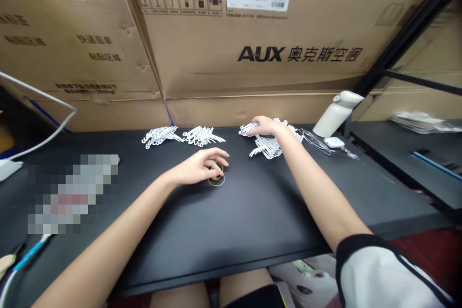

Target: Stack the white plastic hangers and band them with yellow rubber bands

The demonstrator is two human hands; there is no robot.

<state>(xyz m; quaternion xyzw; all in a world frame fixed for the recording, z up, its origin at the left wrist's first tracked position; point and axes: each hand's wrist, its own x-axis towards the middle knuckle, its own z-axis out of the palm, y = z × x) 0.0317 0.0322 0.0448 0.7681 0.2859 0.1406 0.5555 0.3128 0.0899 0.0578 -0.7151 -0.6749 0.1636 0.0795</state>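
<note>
A thin yellow rubber band [216,185] hangs in a loop at the thumb and fingers of my left hand [200,166], which hovers low over the dark tabletop. Farther off, my right hand [265,126] has its fingers round some thin white hooks [247,129] with curled ends. Just below that hand lies another bunch of white hooks [267,148], and more stick out behind the wrist. Two separate piles of white hooks, one at the left [160,136] and one nearer the middle [202,135], rest along the back of the table.
Big cardboard boxes [260,77] stand behind the black table [224,221]. At the back right are a white bottle [335,114], a clear looped cord [315,142] and a small white case [334,142]. A blurred-out object [77,192] with a cable lies at the left.
</note>
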